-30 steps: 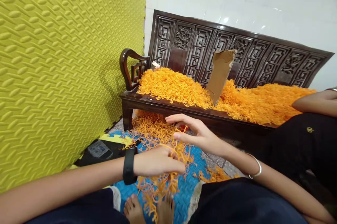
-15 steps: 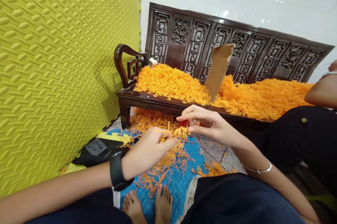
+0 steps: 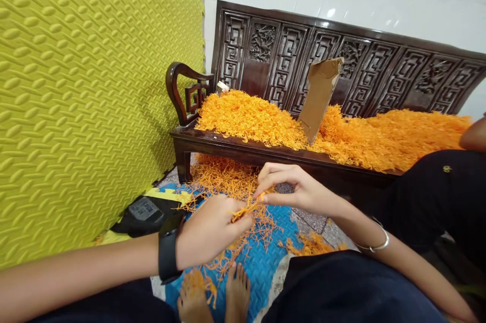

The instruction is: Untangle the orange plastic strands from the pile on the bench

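My left hand [image 3: 218, 229], with a black band on its wrist, is closed around a thin, branching orange plastic sprue [image 3: 246, 210]. Thumb and forefinger of my right hand [image 3: 292, 189] pinch the other end of that strip, close beside the left fingertips. Its exact shape is partly hidden by the fingers. Below both hands lies a tangle of stringy orange sprues [image 3: 231, 176] on the floor. An orange clump [image 3: 203, 282] shows over my left foot; whether it rests there or is falling I cannot tell.
A dark carved wooden bench [image 3: 243, 143] bears heaps of small orange pieces [image 3: 250, 118], parted by an upright cardboard piece [image 3: 321, 92]. A yellow foam mat [image 3: 94, 85] stands at left. Blue matting [image 3: 281, 219] covers the floor. Another person's knee [image 3: 429, 186] is at right.
Both hands have dropped slightly and closed in on each other. The strip between them looks thinner and straighter. An orange clump has appeared over my left foot.
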Demonstrator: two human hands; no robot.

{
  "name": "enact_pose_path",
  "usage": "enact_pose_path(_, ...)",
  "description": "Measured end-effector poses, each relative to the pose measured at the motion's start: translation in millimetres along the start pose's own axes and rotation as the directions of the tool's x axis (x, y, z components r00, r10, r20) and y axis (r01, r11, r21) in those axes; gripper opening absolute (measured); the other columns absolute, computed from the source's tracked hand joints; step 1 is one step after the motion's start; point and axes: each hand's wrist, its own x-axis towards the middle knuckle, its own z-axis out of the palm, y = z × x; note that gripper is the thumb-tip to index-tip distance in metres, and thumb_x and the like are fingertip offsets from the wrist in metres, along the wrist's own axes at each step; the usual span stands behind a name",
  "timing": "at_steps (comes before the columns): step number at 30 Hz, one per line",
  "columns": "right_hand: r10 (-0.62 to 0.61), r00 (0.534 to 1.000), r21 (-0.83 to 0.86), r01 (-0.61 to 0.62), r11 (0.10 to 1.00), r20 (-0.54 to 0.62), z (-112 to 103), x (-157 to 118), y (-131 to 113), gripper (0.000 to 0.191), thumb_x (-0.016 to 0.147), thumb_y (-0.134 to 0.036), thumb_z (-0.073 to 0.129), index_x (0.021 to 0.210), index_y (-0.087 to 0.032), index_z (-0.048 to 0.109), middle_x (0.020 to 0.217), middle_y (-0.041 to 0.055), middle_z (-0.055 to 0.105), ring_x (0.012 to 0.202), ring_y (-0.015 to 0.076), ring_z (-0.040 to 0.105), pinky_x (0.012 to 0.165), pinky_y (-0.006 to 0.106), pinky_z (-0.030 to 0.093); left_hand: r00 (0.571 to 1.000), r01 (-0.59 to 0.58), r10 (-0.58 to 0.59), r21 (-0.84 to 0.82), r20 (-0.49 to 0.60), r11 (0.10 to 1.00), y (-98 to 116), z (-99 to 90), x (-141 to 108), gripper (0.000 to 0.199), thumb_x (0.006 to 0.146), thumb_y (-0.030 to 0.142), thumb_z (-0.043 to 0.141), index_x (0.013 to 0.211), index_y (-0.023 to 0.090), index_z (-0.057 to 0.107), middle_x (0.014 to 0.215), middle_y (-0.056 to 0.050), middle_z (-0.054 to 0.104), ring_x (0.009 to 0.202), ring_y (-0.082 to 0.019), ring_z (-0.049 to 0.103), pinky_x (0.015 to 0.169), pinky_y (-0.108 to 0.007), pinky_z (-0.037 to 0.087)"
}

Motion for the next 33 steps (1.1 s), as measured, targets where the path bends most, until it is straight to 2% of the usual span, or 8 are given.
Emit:
enact_pose_path(3,0.095,0.988,0.163,-0.075,0.984,-0.121,3.3,1.6,3.9,0.010,0.073,-0.022,0.065,0.081,-0.020,0.070,0.078,0.0018,0.057,0.072,0.0098,0.053,0.066,0.024,0.042,1.000,-0.014,0.013,-0.065,-0.019,0.998,-2.1,-4.7,2.6,0.034,0.083,0.029,0.037,0.053,0.016,0.032,0.049,0.005,0.030,0.047,-0.008,0.030,0.048,-0.025,0.017)
enact_pose_path(7,0.240,0.935,0.379,-0.129,0.917,-0.263,13.3,6.5,11.9,0.005,0.071,-0.023,0.067,0.072,-0.021,0.071,0.074,0.0012,0.058,0.069,0.0099,0.051,0.062,0.024,0.039,0.999,-0.011,-0.001,-0.252,-0.047,0.968,-7.8,-7.3,8.9,0.035,0.081,0.030,0.041,0.051,0.016,0.029,0.050,0.006,0.024,0.049,-0.008,0.027,0.049,-0.023,0.021)
enact_pose_path(13,0.314,0.881,0.493,-0.110,0.863,-0.353,20.6,14.5,10.7,0.012,0.073,-0.022,0.062,0.063,-0.019,0.068,0.072,0.0003,0.055,0.071,0.0100,0.049,0.069,0.026,0.036,0.987,0.155,-0.154,-0.534,0.048,0.831,-12.1,-5.4,12.5,0.031,0.076,0.036,0.048,0.054,0.017,0.039,0.051,0.007,0.031,0.045,-0.007,0.029,0.044,-0.021,0.023)
enact_pose_path(17,0.353,0.824,0.490,-0.107,0.865,-0.444,20.4,15.9,9.1,0.014,0.074,-0.025,0.061,0.062,-0.018,0.065,0.070,-0.0004,0.053,0.070,0.0094,0.046,0.070,0.026,0.034,0.969,0.224,-0.243,-0.618,0.055,0.754,-11.8,-4.0,12.6,0.030,0.073,0.038,0.051,0.053,0.017,0.041,0.047,0.007,0.032,0.041,-0.007,0.027,0.040,-0.020,0.020)
enact_pose_path(21,0.311,0.797,0.424,-0.077,0.902,-0.517,21.2,15.0,8.7,0.013,0.074,-0.024,0.062,0.064,-0.018,0.065,0.073,0.0002,0.054,0.074,0.0103,0.047,0.072,0.026,0.034,0.960,0.247,-0.271,-0.684,0.074,0.687,-8.9,-5.7,12.2,0.033,0.070,0.038,0.054,0.051,0.017,0.038,0.047,0.007,0.030,0.042,-0.006,0.026,0.040,-0.020,0.020)
enact_pose_path(29,0.236,0.723,0.391,0.051,0.919,-0.649,21.6,19.1,0.6,0.012,0.075,-0.021,0.061,0.064,-0.020,0.067,0.073,0.0005,0.056,0.075,0.0108,0.049,0.074,0.027,0.036,0.976,0.185,-0.199,-0.800,0.084,0.570,2.3,-13.9,9.2,0.034,0.072,0.035,0.052,0.048,0.016,0.037,0.046,0.007,0.031,0.042,-0.005,0.026,0.040,-0.018,0.020)
enact_pose_path(33,0.214,0.695,0.372,0.082,0.924,-0.686,23.6,19.6,-3.9,0.012,0.075,-0.020,0.061,0.064,-0.021,0.068,0.073,0.0002,0.056,0.075,0.0106,0.049,0.076,0.028,0.036,0.980,0.170,-0.183,-0.816,0.079,0.553,5.1,-15.9,9.0,0.034,0.071,0.033,0.053,0.047,0.015,0.038,0.045,0.007,0.030,0.041,-0.005,0.025,0.040,-0.018,0.019)
